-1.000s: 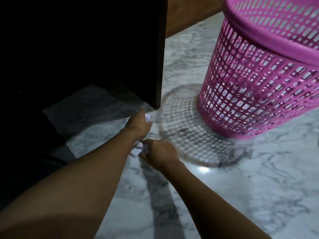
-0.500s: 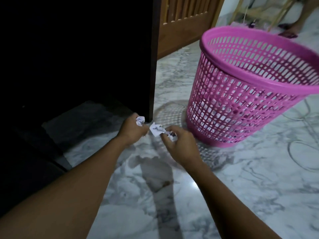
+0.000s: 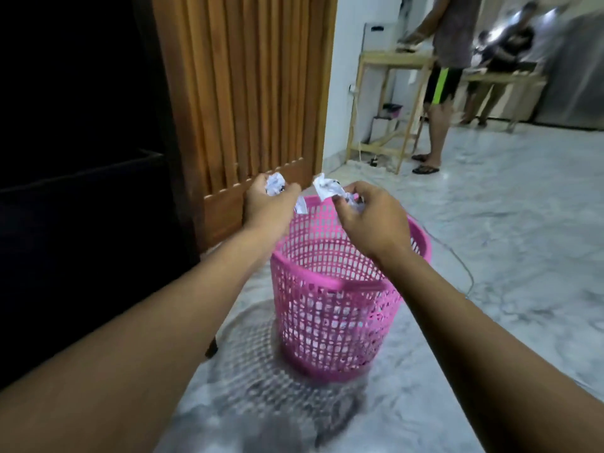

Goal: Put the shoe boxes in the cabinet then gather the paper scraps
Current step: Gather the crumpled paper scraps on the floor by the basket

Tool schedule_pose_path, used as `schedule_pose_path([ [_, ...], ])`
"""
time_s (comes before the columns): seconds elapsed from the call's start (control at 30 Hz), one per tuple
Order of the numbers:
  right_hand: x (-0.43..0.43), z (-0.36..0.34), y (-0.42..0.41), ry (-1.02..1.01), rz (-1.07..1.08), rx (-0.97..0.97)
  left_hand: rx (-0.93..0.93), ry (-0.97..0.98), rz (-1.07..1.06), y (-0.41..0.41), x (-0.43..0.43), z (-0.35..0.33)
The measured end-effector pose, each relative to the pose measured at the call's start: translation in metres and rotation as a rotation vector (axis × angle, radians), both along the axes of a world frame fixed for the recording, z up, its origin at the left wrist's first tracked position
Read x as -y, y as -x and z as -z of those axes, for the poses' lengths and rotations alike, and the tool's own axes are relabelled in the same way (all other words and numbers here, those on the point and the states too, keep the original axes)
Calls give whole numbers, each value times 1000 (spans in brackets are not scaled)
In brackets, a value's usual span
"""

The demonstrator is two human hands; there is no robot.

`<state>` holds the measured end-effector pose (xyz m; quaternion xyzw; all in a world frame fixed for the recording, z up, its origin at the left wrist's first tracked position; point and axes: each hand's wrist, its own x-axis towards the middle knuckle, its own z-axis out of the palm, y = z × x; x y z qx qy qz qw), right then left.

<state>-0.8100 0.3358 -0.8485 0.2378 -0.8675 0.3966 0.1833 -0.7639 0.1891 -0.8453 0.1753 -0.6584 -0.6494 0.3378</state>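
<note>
The left hand [image 3: 268, 209] has its fingers curled round a wad of paper scraps [image 3: 275, 185]. The right hand [image 3: 371, 220] pinches a second wad [image 3: 326, 190] between thumb and fingers. Both wads are held above the far rim of the pink basket [image 3: 327, 322], which stands on the marble floor [image 3: 496, 263] just right of the dark cabinet [image 3: 81, 165].
</note>
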Motion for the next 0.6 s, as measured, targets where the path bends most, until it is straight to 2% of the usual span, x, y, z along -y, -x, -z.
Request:
schedule_pose_path([
  [0.1, -29, 18, 48, 19, 124, 170, 87, 164, 37, 37, -18, 2],
  [0.17, -38, 38, 69, 23, 125, 295, 201, 251, 43, 58, -22, 15],
  [0.27, -36, 57, 80, -186, 69, 421, 446, 378, 77, 80, -27, 39],
  [0.37, -34, 56, 86, -181, 74, 399, 693, 531, 196, 84, -30, 52],
  [0.47, -43, 53, 82, -166, 207, 251, 860, 752, 323, 74, -23, 54],
  [0.53, -53, 58, 77, -186, 332, 200, 916, 993, 214, 62, -14, 57],
  [0.6, -61, 64, 72, -160, 358, 333, 870, 1135, -32, 48, -9, 61],
])
